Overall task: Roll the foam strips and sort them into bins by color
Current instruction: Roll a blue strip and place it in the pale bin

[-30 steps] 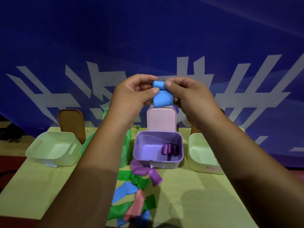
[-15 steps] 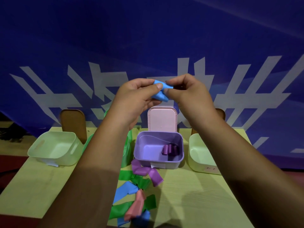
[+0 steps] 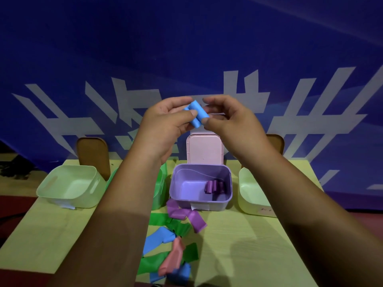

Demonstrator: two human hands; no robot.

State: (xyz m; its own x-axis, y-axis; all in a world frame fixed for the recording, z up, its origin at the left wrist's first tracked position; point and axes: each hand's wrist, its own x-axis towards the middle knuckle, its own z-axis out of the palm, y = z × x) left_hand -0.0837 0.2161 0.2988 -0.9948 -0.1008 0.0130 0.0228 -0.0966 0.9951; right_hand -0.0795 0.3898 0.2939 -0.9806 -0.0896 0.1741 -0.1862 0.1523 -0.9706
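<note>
A rolled blue foam strip [image 3: 196,116] is held up in the air above the bins, pinched between thumb and fingers of my left hand [image 3: 165,125]. My right hand [image 3: 226,119] touches the roll's right end with its fingertips. Below stands a purple bin [image 3: 180,189] with a few purple rolls [image 3: 214,186] inside. A green bin [image 3: 160,190] is mostly hidden behind my left forearm. Loose strips lie on the table in front: purple [image 3: 186,215], green [image 3: 176,225], blue [image 3: 158,239] and pink [image 3: 173,259].
A pale green bin [image 3: 51,188] stands at the left and a pale yellow bin [image 3: 248,204] at the right. A pink lid [image 3: 205,151] leans upright behind the purple bin; brown lids [image 3: 93,154] lean behind the outer bins. A blue banner hangs behind the table.
The blue strip hung partly unrolled a second ago; now it is a tight roll. Both hands stayed at about the same height.
</note>
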